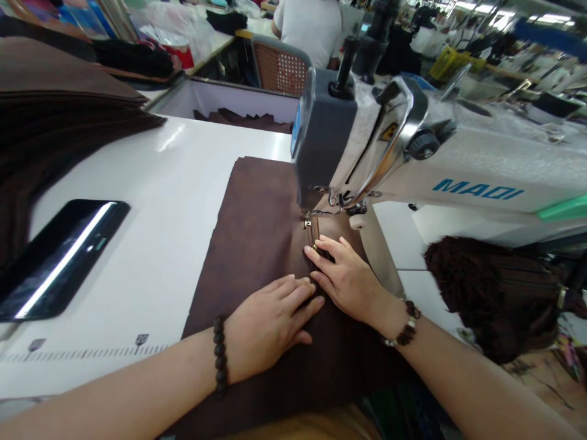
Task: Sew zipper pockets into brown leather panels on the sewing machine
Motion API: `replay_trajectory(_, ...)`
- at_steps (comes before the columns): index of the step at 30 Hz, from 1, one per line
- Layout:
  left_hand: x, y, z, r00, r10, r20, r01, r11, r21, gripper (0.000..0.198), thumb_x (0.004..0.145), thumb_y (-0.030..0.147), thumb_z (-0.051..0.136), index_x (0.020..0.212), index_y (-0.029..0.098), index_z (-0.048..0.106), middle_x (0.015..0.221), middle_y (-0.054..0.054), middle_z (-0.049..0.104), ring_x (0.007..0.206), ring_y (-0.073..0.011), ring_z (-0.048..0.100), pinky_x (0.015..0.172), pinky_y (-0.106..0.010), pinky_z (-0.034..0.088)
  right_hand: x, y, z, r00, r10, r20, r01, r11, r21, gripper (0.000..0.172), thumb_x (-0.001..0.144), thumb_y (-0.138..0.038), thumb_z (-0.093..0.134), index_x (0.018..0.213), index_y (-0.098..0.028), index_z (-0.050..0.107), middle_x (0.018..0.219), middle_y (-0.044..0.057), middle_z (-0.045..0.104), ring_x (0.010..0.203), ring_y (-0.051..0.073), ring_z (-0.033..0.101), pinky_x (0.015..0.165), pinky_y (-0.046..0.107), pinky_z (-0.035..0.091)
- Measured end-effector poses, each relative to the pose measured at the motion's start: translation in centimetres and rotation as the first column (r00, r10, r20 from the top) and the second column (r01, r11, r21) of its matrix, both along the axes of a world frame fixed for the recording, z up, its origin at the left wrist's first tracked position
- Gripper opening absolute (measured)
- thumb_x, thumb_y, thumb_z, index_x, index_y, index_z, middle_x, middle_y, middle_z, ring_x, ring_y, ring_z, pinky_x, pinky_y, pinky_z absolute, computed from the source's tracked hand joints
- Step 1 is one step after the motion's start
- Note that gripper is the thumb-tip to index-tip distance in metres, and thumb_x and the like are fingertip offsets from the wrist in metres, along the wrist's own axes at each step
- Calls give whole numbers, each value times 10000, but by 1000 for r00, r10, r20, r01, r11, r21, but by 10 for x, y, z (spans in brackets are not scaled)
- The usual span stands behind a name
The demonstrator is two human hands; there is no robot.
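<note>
A dark brown fabric panel [257, 214] lies on the white table and runs under the presser foot [308, 223] of a sewing machine [458, 159]. Along the stitching line, a zipper [314, 229] with a small gold-coloured pull shows just in front of the foot. My left hand [275, 318] rests flat on the fabric, fingers stretched toward the zipper. Closer to the foot, my right hand [343, 275] presses the cloth beside the zipper with its fingers spread, the fingertips at the pull. Whether the fingers pinch the pull is hard to see.
A black phone [68, 256] lies on the left of the table, below a stack of brown fabric pieces [68, 110]. Sewn brown pieces [495, 287] are heaped at the right. Behind the table are an open bin [247, 101], a chair [282, 64] and a seated person [309, 27].
</note>
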State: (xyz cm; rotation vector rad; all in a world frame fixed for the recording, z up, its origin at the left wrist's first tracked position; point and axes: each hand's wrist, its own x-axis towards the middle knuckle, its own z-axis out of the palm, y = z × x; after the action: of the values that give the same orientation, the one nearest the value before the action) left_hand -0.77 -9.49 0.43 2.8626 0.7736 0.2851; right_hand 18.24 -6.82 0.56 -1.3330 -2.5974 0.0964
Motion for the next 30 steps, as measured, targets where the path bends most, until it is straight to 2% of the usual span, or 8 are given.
replay_trajectory(4, -1, 12, -1, 1000, -1, -3, 1, 1000, 6, 458, 828, 412, 546, 1202, 161, 466, 1144, -88, 505, 1071, -233, 470, 973, -379, 363, 0, 12, -1, 1000, -5, -11, 5, 1000, 9, 384, 892, -302, 387, 1233, -160, 491, 1232, 120, 496, 1191, 226, 404, 1021, 446, 305)
replay_trajectory(10, -2, 28, 0, 1000, -12, -13, 13, 1000, 27, 441, 836, 394, 538, 1200, 156, 462, 1142, -91, 498, 1071, -236, 468, 968, -380, 373, -1, 21, -5, 999, -38, -36, 39, 998, 39, 391, 888, -244, 360, 1214, -62, 474, 1272, 134, 483, 1202, 227, 411, 1008, 428, 336)
replay_trajectory(16, -3, 45, 0, 999, -26, -41, 26, 1000, 7, 439, 837, 368, 543, 1207, 151, 451, 1158, -96, 489, 1073, -241, 467, 987, -390, 362, -3, 30, -2, 996, -83, 21, 83, 996, -21, 418, 895, -245, 347, 1269, -76, 426, 1339, 121, 414, 1217, 230, 385, 1038, 458, 274)
replay_trajectory(23, -3, 66, 0, 998, -45, -39, 46, 999, 27, 400, 853, 346, 517, 1188, 135, 463, 1144, -109, 488, 1057, -247, 467, 980, -396, 367, 0, 47, -1, 997, -65, -27, 63, 995, -77, 393, 897, -223, 328, 1239, -76, 453, 1245, 127, 501, 1168, 224, 423, 1019, 422, 293)
replay_trajectory(30, -3, 77, 3, 998, -65, -20, 65, 998, 22, 322, 876, 278, 470, 1150, 109, 483, 1131, -120, 483, 1045, -241, 460, 967, -379, 386, -2, 62, 0, 993, -110, -38, 104, 985, -137, 299, 900, -217, 343, 1072, -122, 568, 1064, 99, 620, 964, 199, 568, 920, 381, 391)
